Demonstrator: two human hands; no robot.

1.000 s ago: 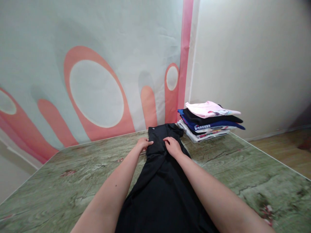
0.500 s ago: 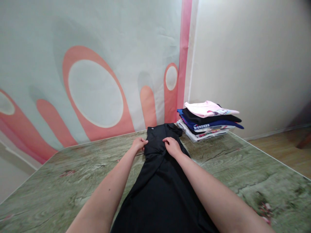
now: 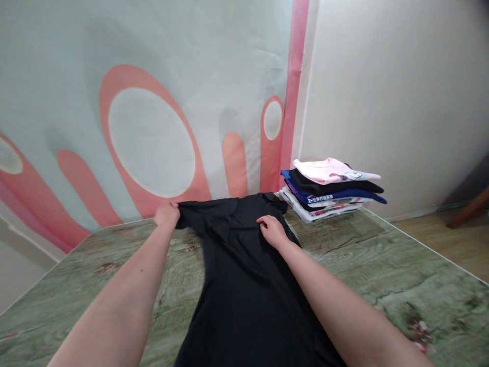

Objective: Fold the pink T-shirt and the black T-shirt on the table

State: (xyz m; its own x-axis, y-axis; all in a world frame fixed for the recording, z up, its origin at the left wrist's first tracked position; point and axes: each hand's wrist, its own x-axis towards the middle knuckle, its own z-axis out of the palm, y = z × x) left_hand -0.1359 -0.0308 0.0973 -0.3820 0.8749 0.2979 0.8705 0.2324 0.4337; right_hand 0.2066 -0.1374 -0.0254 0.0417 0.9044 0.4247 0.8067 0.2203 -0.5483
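A black T-shirt (image 3: pixel 244 285) lies lengthwise before me, its far part wrinkled and its near part running out of the bottom of the view. My left hand (image 3: pixel 167 215) is closed on the left sleeve and holds it out to the left near the table's far edge. On the right side of the shirt, below the other sleeve (image 3: pixel 277 203), my right hand (image 3: pixel 273 230) is closed with its fingertips pinching the cloth. Folds run across the fabric between the two hands.
Beyond the right hand stands a stack of folded shirts (image 3: pixel 332 196), a pink one on top. The table (image 3: pixel 382 275) has a green wood-grain cover. A patterned backdrop (image 3: pixel 153 142) rises behind its far edge, and a plain wall (image 3: pixel 389 102) stands to the right.
My left hand has moved left and away from me, drawing the sleeve out so the upper shirt spreads wider. My right hand stays at nearly the same spot on the cloth.
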